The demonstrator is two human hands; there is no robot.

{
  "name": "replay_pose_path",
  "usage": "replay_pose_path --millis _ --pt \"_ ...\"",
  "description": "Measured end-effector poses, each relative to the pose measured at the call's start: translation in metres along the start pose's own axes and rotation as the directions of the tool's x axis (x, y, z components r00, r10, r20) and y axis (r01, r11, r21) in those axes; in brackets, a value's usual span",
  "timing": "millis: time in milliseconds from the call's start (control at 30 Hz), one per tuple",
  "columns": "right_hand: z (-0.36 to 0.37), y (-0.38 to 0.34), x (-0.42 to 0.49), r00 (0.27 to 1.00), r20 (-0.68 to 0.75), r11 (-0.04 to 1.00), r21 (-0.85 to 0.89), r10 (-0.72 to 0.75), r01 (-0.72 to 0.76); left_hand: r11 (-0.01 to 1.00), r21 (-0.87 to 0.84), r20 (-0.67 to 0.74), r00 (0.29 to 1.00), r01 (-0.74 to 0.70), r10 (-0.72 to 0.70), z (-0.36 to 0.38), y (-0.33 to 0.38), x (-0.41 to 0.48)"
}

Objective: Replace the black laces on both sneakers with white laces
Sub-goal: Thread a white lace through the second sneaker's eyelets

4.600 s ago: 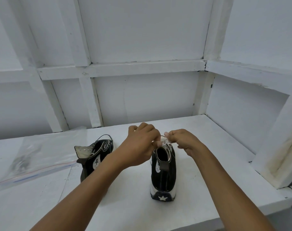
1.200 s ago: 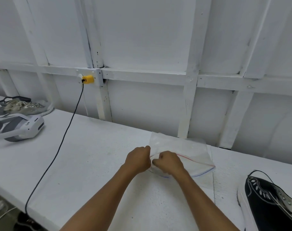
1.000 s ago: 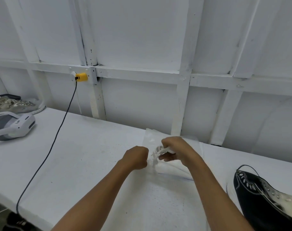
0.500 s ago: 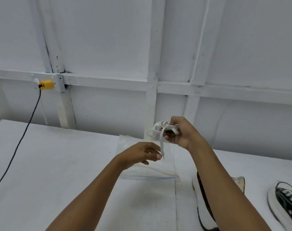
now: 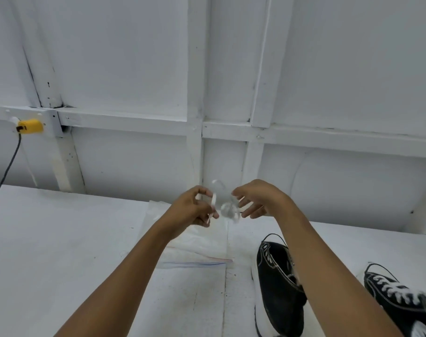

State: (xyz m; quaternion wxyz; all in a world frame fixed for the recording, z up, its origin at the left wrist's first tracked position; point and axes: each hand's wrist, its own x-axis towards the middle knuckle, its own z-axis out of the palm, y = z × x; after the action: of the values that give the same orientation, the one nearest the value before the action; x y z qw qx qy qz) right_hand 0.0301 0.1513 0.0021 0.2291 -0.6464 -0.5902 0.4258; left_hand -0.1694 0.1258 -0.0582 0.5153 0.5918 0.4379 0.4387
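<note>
white lace [image 5: 225, 205]: limp, light, tangles | left hand [image 5: 190, 211] pinches one strand | right hand [image 5: 260, 200] blurred, hold we cannot tell | we'd take the stiff tip | black sneaker [image 5: 277, 283] at 5 o'clock

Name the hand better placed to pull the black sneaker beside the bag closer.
Right. The black sneaker lies directly under the right forearm, and the right hand has spread fingers, while the left hand pinches the white lace.
</note>
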Motion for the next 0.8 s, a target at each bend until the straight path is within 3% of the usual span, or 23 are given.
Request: replay_pose_path --millis 133,267,333,400,467,533,667,800 --pt "-0.015 0.020 0.007 0.999 0.034 0.992 -0.121 0.032 -0.028 1.000 0.009 -0.064 0.998 -0.026 0.027 0.013 0.007 0.012" --pt "-0.033 0.046 0.006 0.997 0.061 0.987 -0.159 0.043 -0.032 1.000 -0.007 -0.002 1.000 -0.024 0.024 0.030 0.004 0.021" --pt "-0.043 0.061 0.006 0.996 0.069 0.982 -0.186 0.058 -0.044 0.975 0.212 -0.006 0.998 -0.067 0.069 0.042 0.001 0.030" --pt "-0.052 0.076 0.006 0.994 0.080 0.976 -0.210 0.072 -0.054 0.859 0.498 0.012 0.992 -0.117 0.128 0.055 -0.001 0.039" --pt "-0.056 0.087 0.006 0.993 0.088 0.971 -0.233 0.078 -0.056 0.746 0.649 0.058 0.988 -0.147 0.144 0.065 -0.006 0.047" --pt "-0.058 0.097 0.006 0.993 0.089 0.964 -0.260 0.078 -0.053 0.736 0.665 0.104 0.991 -0.128 0.079 0.076 -0.010 0.054" --pt "-0.057 0.121 0.010 0.994 0.079 0.953 -0.300 0.072 -0.045 0.818 0.575 0.163 0.979 0.008 -0.125 0.095 -0.024 0.063" --pt "-0.052 0.137 0.013 0.999 0.054 0.960 -0.279 -0.003 0.018 0.747 0.663 0.158 0.966 0.050 -0.205 0.100 -0.034 0.067"
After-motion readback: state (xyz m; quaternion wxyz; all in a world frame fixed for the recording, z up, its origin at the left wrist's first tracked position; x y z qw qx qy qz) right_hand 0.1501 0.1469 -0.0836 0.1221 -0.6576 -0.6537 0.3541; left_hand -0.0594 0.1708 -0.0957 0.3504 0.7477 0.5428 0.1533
